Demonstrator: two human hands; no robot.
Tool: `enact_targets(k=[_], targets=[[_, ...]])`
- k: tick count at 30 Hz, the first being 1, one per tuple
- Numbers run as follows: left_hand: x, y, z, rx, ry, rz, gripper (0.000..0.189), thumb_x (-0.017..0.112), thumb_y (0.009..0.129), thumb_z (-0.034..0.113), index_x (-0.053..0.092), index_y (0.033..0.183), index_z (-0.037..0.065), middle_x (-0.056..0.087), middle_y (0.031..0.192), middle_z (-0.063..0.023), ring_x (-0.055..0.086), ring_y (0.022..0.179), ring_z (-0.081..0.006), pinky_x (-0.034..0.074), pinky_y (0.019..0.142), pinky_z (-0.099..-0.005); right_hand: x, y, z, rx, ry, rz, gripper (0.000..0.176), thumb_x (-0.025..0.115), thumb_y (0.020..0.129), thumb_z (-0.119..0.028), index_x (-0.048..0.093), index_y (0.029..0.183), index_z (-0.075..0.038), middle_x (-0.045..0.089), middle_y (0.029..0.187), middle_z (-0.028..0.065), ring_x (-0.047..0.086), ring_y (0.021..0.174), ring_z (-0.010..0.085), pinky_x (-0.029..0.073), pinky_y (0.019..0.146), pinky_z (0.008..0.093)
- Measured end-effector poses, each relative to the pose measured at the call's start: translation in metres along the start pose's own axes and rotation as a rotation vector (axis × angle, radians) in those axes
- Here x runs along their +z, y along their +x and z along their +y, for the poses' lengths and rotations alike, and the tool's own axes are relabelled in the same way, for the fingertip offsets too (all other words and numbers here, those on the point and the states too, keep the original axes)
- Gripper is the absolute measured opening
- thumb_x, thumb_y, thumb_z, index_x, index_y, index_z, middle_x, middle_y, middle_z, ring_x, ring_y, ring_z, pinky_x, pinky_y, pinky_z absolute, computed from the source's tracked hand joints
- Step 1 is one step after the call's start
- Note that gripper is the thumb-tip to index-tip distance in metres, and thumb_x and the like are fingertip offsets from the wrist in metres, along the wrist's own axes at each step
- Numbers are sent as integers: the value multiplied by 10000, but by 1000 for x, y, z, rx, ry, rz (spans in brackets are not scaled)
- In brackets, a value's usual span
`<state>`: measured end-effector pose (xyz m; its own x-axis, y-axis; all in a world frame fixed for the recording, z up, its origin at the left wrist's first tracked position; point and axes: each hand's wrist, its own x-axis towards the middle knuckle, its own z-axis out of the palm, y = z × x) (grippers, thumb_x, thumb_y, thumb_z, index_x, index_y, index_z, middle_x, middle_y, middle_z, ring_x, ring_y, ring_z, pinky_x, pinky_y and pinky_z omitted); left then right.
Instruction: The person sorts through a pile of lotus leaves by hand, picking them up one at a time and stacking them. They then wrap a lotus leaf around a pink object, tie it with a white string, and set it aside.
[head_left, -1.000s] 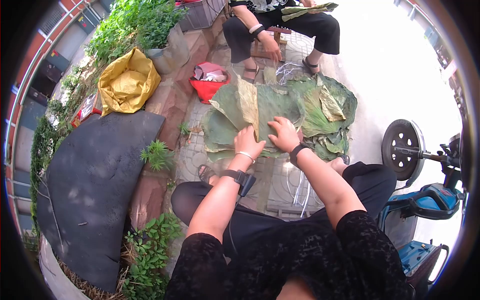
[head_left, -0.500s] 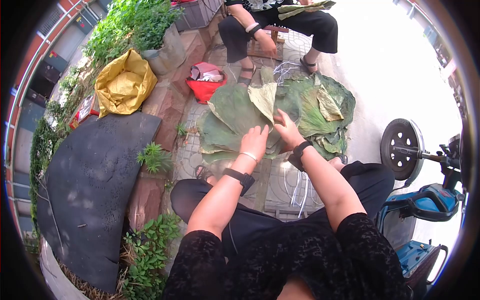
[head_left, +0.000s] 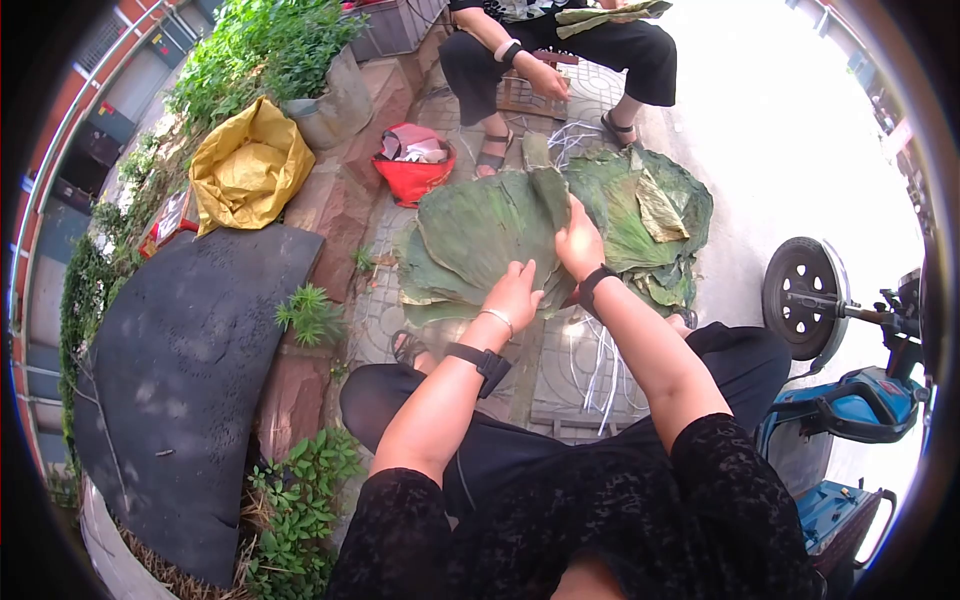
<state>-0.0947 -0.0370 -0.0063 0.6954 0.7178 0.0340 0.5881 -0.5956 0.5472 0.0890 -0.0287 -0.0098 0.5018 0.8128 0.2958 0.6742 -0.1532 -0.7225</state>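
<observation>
A large dried lotus leaf (head_left: 480,225), dull green and fan-shaped, is spread in front of me on top of other leaves. My right hand (head_left: 580,245) is closed on its right side, where the leaf edge folds upward. Low on the same leaf, my left hand (head_left: 513,298) grips near the bottom edge with fingers bent, its fingertips on the leaf surface. To the right lies a pile of similar leaves (head_left: 625,225), with a paler folded piece (head_left: 660,212) on top. The undersides of the leaves are hidden.
Another person (head_left: 540,80) sits opposite, a folded leaf (head_left: 612,17) on the lap. White strips (head_left: 600,375) lie on the paving. A red bag (head_left: 413,175), a yellow sack (head_left: 252,170) and a black mat (head_left: 190,380) are at left; a wheeled vehicle (head_left: 805,300) stands right.
The pale flap at the leaf's top has turned to show green, and the leaf lies more spread. My right hand moved up along its edge. The other person's hand shifted slightly right.
</observation>
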Motion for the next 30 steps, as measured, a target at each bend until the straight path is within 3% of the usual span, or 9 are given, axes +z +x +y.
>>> enact_targets(k=[3, 6, 10, 16, 19, 26, 27, 28, 30], targets=[[4, 1, -11, 5, -26, -21, 522, 576, 842, 67, 436, 1343, 23, 495, 1181, -215, 572, 1010, -389, 483, 869, -438, 4, 13, 49, 461, 46, -14, 446, 594, 768, -129, 532, 1196, -18, 639, 1012, 265, 610, 964, 424, 481, 857, 466], [0, 5, -9, -31, 8, -73, 551, 581, 810, 25, 450, 1343, 70, 497, 1210, -210, 557, 1039, -398, 473, 878, -445, 11, 16, 70, 517, 237, -67, 401, 615, 752, -159, 566, 1119, -4, 650, 979, 259, 621, 951, 414, 488, 836, 460], [3, 10, -8, 10, 246, 21, 608, 639, 783, 63, 453, 1359, 118, 438, 1343, -194, 437, 1238, -373, 381, 1010, -469, 8, 10, 55, 141, -89, 2, 250, 628, 764, -115, 586, 957, 37, 661, 848, 185, 659, 784, 323, 516, 745, 399], [-19, 16, -10, -259, 230, -103, 841, 791, 700, 309, 390, 1434, 228, 146, 1563, -167, 103, 1452, -350, 153, 1141, -559, -8, 25, 46, 583, -78, -47, 462, 622, 749, -85, 518, 1194, -17, 626, 1109, 167, 593, 1032, 364, 467, 912, 417], [-21, 19, -9, -303, 269, -143, 892, 810, 679, 382, 370, 1448, 279, 125, 1571, -162, 79, 1455, -362, 117, 1136, -598, -28, 15, -25, -70, -325, 335, 629, 609, 752, -46, 416, 1351, -51, 498, 1318, 178, 480, 1210, 364, 387, 1018, 443], [-16, 27, -11, -388, 277, -166, 918, 806, 675, 428, 346, 1460, 307, 95, 1582, -123, 45, 1462, -342, 96, 1123, -637, -7, -9, -63, -786, -220, -352, 495, 602, 822, -159, 530, 1311, -127, 414, 1425, 129, 332, 1354, 369, 270, 1112, 495], [-20, 24, -9, -380, 272, -189, 923, 807, 667, 414, 349, 1461, 304, 94, 1584, -130, 47, 1463, -345, 95, 1122, -638, -3, -5, -38, -579, -415, -365, 501, 600, 865, -253, 501, 1347, -158, 390, 1458, 127, 305, 1373, 381, 234, 1123, 536], [-28, 20, -4, -372, 266, -208, 928, 808, 659, 401, 353, 1462, 301, 93, 1585, -137, 49, 1464, -348, 94, 1120, -640, 1, 0, -8, 51, -82, -533, 546, 595, 884, -330, 451, 1378, -151, 353, 1484, 144, 265, 1387, 389, 212, 1117, 580], [-32, 21, -3, -367, 265, -225, 956, 819, 639, 388, 349, 1466, 299, 91, 1587, -145, 57, 1464, -353, 114, 1111, -650, -11, 8, 13, 63, -604, -351, 689, 605, 851, -462, 382, 1435, -173, 288, 1521, 155, 232, 1408, 396, 283, 1084, 571]])
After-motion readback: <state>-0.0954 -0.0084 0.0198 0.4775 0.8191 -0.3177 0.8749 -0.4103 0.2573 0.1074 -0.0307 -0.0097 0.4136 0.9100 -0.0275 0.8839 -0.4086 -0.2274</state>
